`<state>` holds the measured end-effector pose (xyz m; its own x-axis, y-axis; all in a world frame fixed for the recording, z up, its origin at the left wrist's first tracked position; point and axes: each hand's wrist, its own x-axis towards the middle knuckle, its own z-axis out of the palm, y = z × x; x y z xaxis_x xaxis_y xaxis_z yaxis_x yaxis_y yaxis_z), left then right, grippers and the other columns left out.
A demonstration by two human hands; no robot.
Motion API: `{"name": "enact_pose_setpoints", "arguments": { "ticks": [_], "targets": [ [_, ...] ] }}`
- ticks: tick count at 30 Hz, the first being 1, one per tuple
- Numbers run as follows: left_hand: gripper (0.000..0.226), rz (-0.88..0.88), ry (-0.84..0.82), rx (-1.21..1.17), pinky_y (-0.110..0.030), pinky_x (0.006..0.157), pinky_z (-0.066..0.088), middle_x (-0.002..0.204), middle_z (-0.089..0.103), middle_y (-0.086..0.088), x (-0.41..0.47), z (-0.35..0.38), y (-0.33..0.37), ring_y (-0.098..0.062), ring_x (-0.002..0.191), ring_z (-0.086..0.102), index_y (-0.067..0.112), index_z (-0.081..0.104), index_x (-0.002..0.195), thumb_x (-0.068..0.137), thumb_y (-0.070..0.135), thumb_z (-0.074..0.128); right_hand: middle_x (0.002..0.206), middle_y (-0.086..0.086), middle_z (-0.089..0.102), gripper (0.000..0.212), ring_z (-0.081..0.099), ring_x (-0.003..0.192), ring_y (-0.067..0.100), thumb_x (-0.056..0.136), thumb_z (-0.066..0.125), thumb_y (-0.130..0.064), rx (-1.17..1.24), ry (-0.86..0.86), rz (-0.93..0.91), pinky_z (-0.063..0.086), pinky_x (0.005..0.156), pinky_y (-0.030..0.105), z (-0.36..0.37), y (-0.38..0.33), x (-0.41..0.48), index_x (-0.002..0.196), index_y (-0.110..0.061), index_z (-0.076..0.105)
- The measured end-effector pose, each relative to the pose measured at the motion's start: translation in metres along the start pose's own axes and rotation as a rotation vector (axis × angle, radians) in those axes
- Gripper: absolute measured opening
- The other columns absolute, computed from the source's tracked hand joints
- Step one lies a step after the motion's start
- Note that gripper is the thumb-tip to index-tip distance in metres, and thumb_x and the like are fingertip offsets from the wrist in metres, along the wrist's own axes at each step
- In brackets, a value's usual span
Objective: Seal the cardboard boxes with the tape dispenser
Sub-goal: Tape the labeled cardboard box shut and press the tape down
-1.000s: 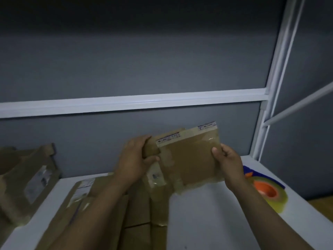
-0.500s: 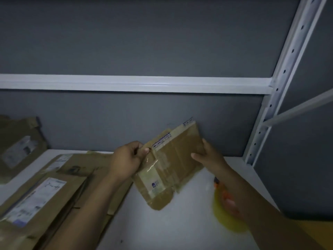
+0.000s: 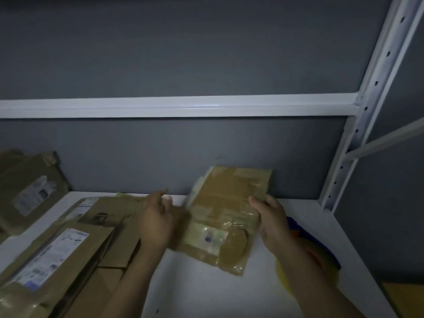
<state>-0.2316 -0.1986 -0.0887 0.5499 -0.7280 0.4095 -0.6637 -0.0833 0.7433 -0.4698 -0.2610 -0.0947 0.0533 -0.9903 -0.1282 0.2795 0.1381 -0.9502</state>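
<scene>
Far left, leaning box (image 3: 34, 191): stands tilted against the grey wall (image 3: 183, 53), with a white label on its face.

Next to it, stack of flattened boxes (image 3: 75, 255): lies on the left part of the white shelf (image 3: 206, 294); carries a printed label with handwriting on the topmost piece.

Left hand (image 3: 156, 221): hangs above the right edge of that stack, just beside the left edge of the flat box (image 3: 224, 203). Shows loose, mostly straight fingers pointing up, and grips nothing. Too blurred to tell whether it touches the cardboard.

Flat box, centre: stands tilted with its top toward the wall and its lower corner near the shelf, too dim to tell whether it touches. Wears glossy strips of old tape and a pale label on the lower half.

Right hand (image 3: 273, 219): clasps the right edge of the flat box, thumb on the front, fingers curled behind.

Tape dispenser (image 3: 321, 258): lies on the shelf behind the right wrist and forearm, mostly hidden; shows only blue, orange and a yellowish roll.

Above, rail (image 3: 183, 105): runs white across the wall and meets the perforated upright post (image 3: 358, 138) at right.
</scene>
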Motion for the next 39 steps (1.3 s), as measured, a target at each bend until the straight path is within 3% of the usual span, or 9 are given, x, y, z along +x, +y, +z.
{"name": "enact_pose_setpoints", "arguments": {
  "ticks": [5, 8, 11, 18, 21, 25, 30, 34, 39],
  "targets": [
    [0.046, 0.094, -0.613, -0.29, -0.006, 0.094, 0.037, 0.124, 0.053, 0.03, -0.029, 0.012, 0.049, 0.02, 0.108, 0.049, 0.046, 0.046, 0.13, 0.086, 0.057, 0.054, 0.109, 0.008, 0.068, 0.028, 0.066, 0.099, 0.028, 0.093, 0.059, -0.025, -0.053, -0.071, 0.043, 0.053, 0.09, 0.05, 0.013, -0.023, -0.005, 0.12, -0.02, 0.057],
    [0.076, 0.13, -0.84, -0.382, -0.014, 0.104, 0.038, 0.139, 0.048, 0.027, -0.036, 0.025, 0.056, 0.011, 0.124, 0.046, 0.045, 0.034, 0.145, 0.077, 0.075, 0.054, 0.114, 0.007, 0.069, 0.049, 0.067, 0.103, 0.026, 0.086, 0.062, -0.048, -0.131, -0.223, 0.057, 0.053, 0.089, 0.051, 0.016, -0.031, -0.012, 0.125, -0.021, 0.055],
    [0.069, 0.135, -0.891, -0.517, -0.014, 0.101, 0.04, 0.133, 0.055, 0.028, -0.034, 0.023, 0.063, 0.009, 0.122, 0.049, 0.045, 0.042, 0.141, 0.078, 0.07, 0.055, 0.114, 0.007, 0.068, 0.064, 0.067, 0.103, 0.022, 0.074, 0.064, -0.057, -0.215, -0.311, 0.033, 0.056, 0.085, 0.047, 0.015, -0.035, -0.021, 0.123, -0.017, 0.053],
    [0.017, 0.089, -0.794, -0.563, -0.015, 0.077, 0.052, 0.092, 0.075, 0.011, -0.021, 0.017, 0.069, -0.001, 0.086, 0.069, 0.027, 0.073, 0.101, 0.092, 0.016, 0.064, 0.107, 0.008, 0.066, 0.047, 0.07, 0.092, 0.017, 0.081, 0.066, -0.042, -0.317, -0.299, 0.018, 0.058, 0.067, 0.034, 0.014, -0.042, -0.029, 0.112, -0.01, 0.052],
    [0.029, 0.101, -0.594, -0.453, -0.017, 0.057, 0.045, 0.059, 0.066, 0.011, -0.014, 0.017, 0.065, 0.0, 0.054, 0.056, 0.02, 0.071, 0.067, 0.088, 0.002, 0.063, 0.091, 0.006, 0.066, 0.021, 0.07, 0.077, 0.014, 0.089, 0.066, -0.024, -0.373, -0.234, 0.019, 0.056, 0.061, 0.029, 0.013, -0.041, -0.027, 0.096, -0.01, 0.052],
    [0.027, 0.256, -0.457, -0.302, -0.019, 0.068, 0.05, 0.085, 0.068, 0.015, -0.007, 0.017, 0.066, -0.007, 0.065, 0.062, 0.032, 0.066, 0.106, 0.083, 0.019, 0.072, 0.082, 0.008, 0.06, 0.011, 0.064, 0.073, 0.018, 0.087, 0.063, -0.01, -0.447, -0.124, -0.016, 0.054, 0.059, 0.03, 0.014, -0.041, -0.023, 0.085, -0.011, 0.052],
    [0.054, 0.406, -0.404, -0.228, -0.018, 0.067, 0.049, 0.075, 0.063, 0.004, 0.003, 0.015, 0.07, -0.008, 0.066, 0.06, 0.026, 0.048, 0.138, 0.088, 0.013, 0.065, 0.081, 0.011, 0.059, 0.007, 0.062, 0.07, 0.019, 0.084, 0.059, -0.003, -0.583, -0.006, -0.076, 0.057, 0.061, 0.033, 0.014, -0.051, -0.023, 0.086, -0.007, 0.054],
    [0.043, 0.519, -0.286, -0.126, -0.016, 0.065, 0.043, 0.085, 0.06, 0.006, 0.019, 0.012, 0.051, -0.009, 0.073, 0.057, 0.029, 0.058, 0.127, 0.094, 0.002, 0.051, 0.091, 0.015, 0.058, 0.011, 0.062, 0.078, 0.027, 0.085, 0.058, -0.005, -0.592, 0.161, -0.073, 0.058, 0.073, 0.046, -0.008, -0.068, -0.017, 0.092, -0.008, 0.051],
    [0.034, 0.35, -0.502, -0.152, -0.029, 0.079, 0.047, 0.092, 0.058, 0.005, 0.028, 0.014, 0.041, -0.014, 0.083, 0.059, 0.035, 0.067, 0.1, 0.099, 0.013, 0.041, 0.083, 0.016, 0.057, 0.034, 0.061, 0.05, 0.02, 0.081, 0.064, -0.004, -0.596, 0.115, -0.036, 0.051, 0.048, 0.029, -0.014, -0.07, -0.016, 0.112, -0.003, 0.051]
  ]
}}
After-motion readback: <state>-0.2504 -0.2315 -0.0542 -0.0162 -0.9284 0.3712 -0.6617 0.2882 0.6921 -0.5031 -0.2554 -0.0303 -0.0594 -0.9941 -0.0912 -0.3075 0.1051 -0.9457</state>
